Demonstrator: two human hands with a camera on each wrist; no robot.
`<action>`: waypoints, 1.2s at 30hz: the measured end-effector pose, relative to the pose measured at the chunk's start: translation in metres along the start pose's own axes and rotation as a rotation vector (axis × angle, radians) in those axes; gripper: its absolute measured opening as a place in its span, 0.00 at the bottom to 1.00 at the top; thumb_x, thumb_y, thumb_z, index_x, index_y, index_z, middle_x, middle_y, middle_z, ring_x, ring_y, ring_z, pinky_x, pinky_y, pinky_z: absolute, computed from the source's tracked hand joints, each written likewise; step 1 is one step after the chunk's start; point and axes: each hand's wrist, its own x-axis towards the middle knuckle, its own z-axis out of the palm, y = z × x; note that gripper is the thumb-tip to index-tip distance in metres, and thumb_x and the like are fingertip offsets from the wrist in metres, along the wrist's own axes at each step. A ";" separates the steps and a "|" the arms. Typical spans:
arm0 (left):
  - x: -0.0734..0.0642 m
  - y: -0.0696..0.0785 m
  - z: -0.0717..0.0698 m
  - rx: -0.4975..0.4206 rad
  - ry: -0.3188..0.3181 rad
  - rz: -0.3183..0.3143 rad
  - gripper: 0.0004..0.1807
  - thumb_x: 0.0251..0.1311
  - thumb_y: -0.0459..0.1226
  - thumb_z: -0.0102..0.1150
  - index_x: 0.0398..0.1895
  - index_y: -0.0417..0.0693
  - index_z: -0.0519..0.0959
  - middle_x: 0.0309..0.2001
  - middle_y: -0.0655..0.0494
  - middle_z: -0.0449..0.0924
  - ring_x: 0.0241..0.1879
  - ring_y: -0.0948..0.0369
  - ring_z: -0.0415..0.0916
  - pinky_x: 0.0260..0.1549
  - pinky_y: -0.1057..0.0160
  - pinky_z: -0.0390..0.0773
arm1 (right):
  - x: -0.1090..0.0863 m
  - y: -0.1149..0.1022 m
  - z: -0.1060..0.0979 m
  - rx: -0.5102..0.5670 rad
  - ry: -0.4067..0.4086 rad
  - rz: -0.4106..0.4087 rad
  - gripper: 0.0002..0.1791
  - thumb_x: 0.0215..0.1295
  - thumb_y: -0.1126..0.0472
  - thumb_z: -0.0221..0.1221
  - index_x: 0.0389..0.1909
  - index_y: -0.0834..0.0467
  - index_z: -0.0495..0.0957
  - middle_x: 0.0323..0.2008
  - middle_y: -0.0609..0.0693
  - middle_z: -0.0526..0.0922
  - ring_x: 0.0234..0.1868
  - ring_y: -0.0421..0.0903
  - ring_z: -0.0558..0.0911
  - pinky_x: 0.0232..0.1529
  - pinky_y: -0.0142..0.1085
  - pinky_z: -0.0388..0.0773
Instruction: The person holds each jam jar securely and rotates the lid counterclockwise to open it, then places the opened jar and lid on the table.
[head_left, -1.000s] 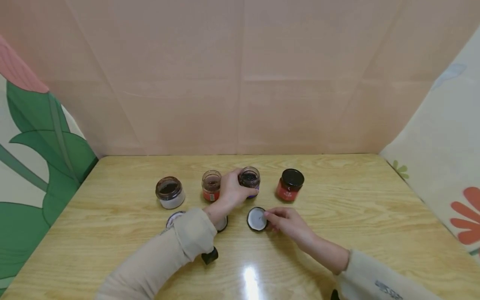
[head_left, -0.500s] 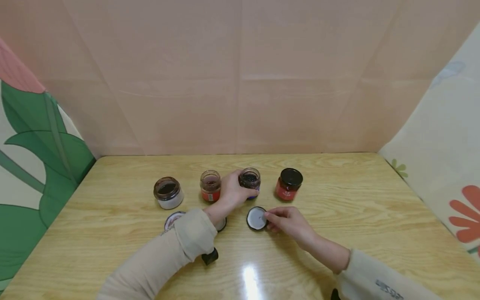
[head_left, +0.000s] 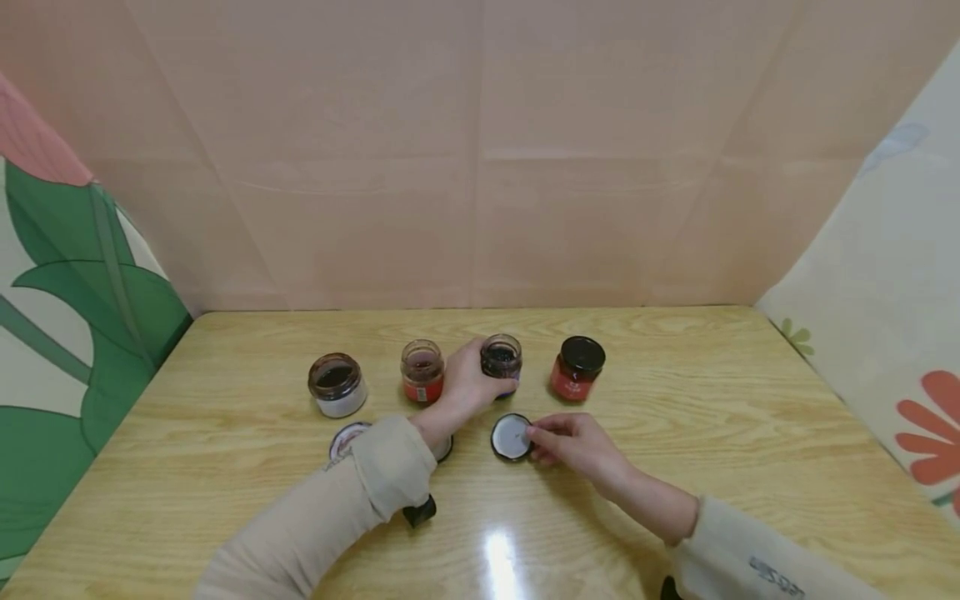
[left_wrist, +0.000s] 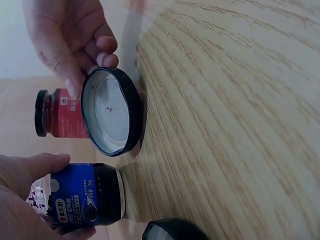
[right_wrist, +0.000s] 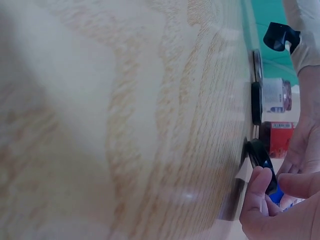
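My left hand (head_left: 471, 383) grips an uncapped glass jar (head_left: 501, 357) with dark contents. In the left wrist view the jar's blue label (left_wrist: 75, 195) faces the camera, and it stands upright on the table. My right hand (head_left: 576, 443) pinches the edge of a black-rimmed jar lid (head_left: 512, 437) between thumb and fingers, in front of that jar. The lid's white inside faces up; the right wrist view shows the lid (right_wrist: 261, 157) tilted, its lower edge at or close to the tabletop. Whether it touches cannot be told.
An open red-labelled jar (head_left: 422, 375) and an open white-labelled jar (head_left: 337, 387) stand to the left. A capped red jar (head_left: 577, 368) is at right. Two lids lie nearer, one patterned (head_left: 347, 439), one black (right_wrist: 256, 103) partly behind my left sleeve (head_left: 375, 483).
Hardly anything moves. The jar in my left hand has shifted very slightly right, and the lid in my right hand very slightly left.
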 end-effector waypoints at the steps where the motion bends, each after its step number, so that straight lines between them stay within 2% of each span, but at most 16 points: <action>1: 0.000 0.000 0.000 0.003 -0.003 -0.001 0.33 0.43 0.36 0.76 0.55 0.40 0.74 0.51 0.44 0.80 0.54 0.49 0.75 0.58 0.53 0.71 | 0.000 0.000 0.000 -0.001 -0.002 -0.002 0.17 0.66 0.64 0.56 0.46 0.76 0.76 0.28 0.55 0.85 0.27 0.40 0.81 0.33 0.35 0.81; 10: -0.002 0.003 0.001 -0.012 -0.008 0.000 0.37 0.44 0.38 0.76 0.58 0.39 0.70 0.54 0.43 0.77 0.56 0.48 0.73 0.59 0.52 0.70 | 0.000 0.003 -0.003 -0.002 -0.040 -0.014 0.19 0.67 0.63 0.55 0.49 0.78 0.74 0.32 0.60 0.85 0.30 0.44 0.83 0.35 0.39 0.81; 17: -0.006 0.012 -0.004 -0.013 -0.020 0.010 0.47 0.46 0.45 0.74 0.68 0.40 0.61 0.64 0.42 0.68 0.64 0.47 0.65 0.63 0.50 0.66 | -0.003 0.003 -0.005 0.035 -0.068 -0.019 0.22 0.65 0.64 0.55 0.51 0.79 0.72 0.35 0.62 0.85 0.33 0.44 0.84 0.37 0.37 0.81; 25: -0.012 0.021 -0.006 0.023 -0.053 0.047 0.48 0.47 0.45 0.74 0.70 0.41 0.59 0.67 0.42 0.63 0.65 0.46 0.63 0.63 0.50 0.65 | -0.006 0.001 -0.008 0.073 -0.076 -0.021 0.22 0.63 0.65 0.55 0.52 0.79 0.71 0.36 0.62 0.86 0.34 0.44 0.84 0.39 0.36 0.81; 32: -0.014 0.023 -0.009 0.015 -0.024 0.055 0.48 0.47 0.43 0.74 0.69 0.41 0.59 0.66 0.43 0.64 0.64 0.46 0.65 0.62 0.50 0.67 | -0.006 0.000 -0.008 0.087 -0.069 -0.024 0.21 0.62 0.67 0.54 0.51 0.79 0.72 0.40 0.65 0.85 0.34 0.43 0.85 0.40 0.36 0.82; 36: -0.015 0.026 -0.010 0.013 -0.009 0.062 0.47 0.47 0.43 0.74 0.69 0.42 0.59 0.66 0.43 0.64 0.64 0.47 0.64 0.63 0.50 0.66 | -0.007 0.000 -0.008 0.078 -0.059 -0.022 0.20 0.63 0.67 0.53 0.50 0.78 0.73 0.42 0.66 0.84 0.37 0.46 0.85 0.42 0.38 0.82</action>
